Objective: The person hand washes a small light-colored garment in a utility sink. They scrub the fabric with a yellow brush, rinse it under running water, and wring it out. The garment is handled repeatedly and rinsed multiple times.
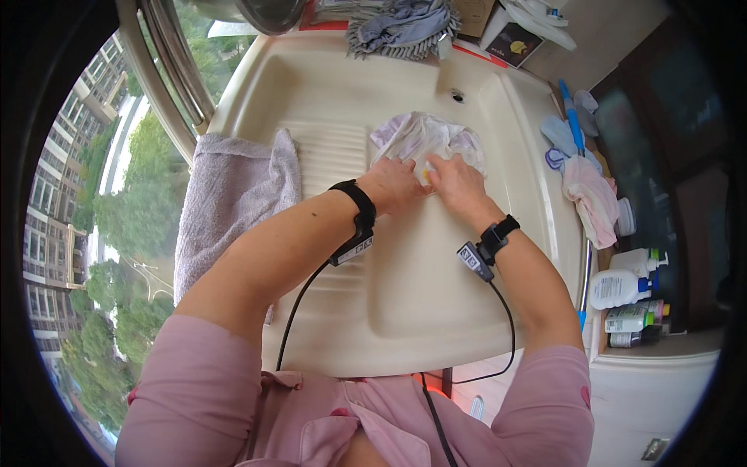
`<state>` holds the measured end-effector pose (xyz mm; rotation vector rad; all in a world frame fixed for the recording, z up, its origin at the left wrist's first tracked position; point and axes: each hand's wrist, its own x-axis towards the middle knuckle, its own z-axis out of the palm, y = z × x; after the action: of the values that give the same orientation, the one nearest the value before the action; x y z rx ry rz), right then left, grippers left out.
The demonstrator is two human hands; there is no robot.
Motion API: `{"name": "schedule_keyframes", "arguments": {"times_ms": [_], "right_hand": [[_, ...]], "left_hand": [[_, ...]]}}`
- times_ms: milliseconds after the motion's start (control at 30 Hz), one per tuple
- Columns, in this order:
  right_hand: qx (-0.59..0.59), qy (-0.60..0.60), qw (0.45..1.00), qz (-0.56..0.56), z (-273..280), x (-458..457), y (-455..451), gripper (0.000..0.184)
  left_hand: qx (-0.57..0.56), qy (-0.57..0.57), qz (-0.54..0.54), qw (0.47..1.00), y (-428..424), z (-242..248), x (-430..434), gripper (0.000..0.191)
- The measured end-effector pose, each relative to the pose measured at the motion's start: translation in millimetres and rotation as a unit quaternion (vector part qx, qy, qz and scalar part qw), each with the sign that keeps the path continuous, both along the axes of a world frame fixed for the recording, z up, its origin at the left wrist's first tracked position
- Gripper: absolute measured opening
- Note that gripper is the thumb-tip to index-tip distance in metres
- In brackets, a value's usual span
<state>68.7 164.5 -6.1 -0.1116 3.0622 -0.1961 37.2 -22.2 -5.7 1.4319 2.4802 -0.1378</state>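
A wet white and pale purple cloth [429, 137] lies bunched in the basin of a cream laundry sink [437, 292]. My left hand [397, 182] rests at the cloth's near left edge, its fingertips on the fabric. Close beside it, my right hand [458, 182] touches the near right edge with bent fingers. A small yellow spot shows between the hands; what it is cannot be told. Whether either hand grips the fabric is not clear. Ribbed washboard moulding [332, 154] lies left of the basin, and a grey-lilac towel [233, 204] hangs over the sink's left side.
Grey cloths [402, 29] are heaped on the far rim near a metal bowl [271, 11]. A drain hole [457, 96] is at the far right. Pump bottles [618, 289] and a pink cloth [589, 198] stand or hang on the right. Cables trail from both wrist straps. A window is left.
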Motion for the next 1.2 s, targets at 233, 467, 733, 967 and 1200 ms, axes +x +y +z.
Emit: {"name": "schedule_keyframes", "arguments": {"times_ms": [233,467,733,967,1200], "right_hand": [[0.154,0.055,0.971,-0.176,12,-21,62,0.024],[0.064,-0.04,0.986,-0.151,24,55,76,0.038],[-0.04,0.051,0.991,-0.113,24,-25,96,0.039],[-0.132,0.128,0.978,-0.097,-44,-128,106,0.038],[-0.179,0.014,0.982,-0.063,-46,-165,108,0.029]], "left_hand": [[0.042,0.05,0.005,0.998,-6,-1,1,0.047],[0.046,-0.014,0.026,0.998,-1,-5,-3,0.055],[0.006,-0.012,0.019,1.0,-2,7,1,0.068],[0.017,-0.025,0.024,0.999,-1,10,0,0.067],[0.05,0.01,0.004,0.999,-5,-1,0,0.063]]}}
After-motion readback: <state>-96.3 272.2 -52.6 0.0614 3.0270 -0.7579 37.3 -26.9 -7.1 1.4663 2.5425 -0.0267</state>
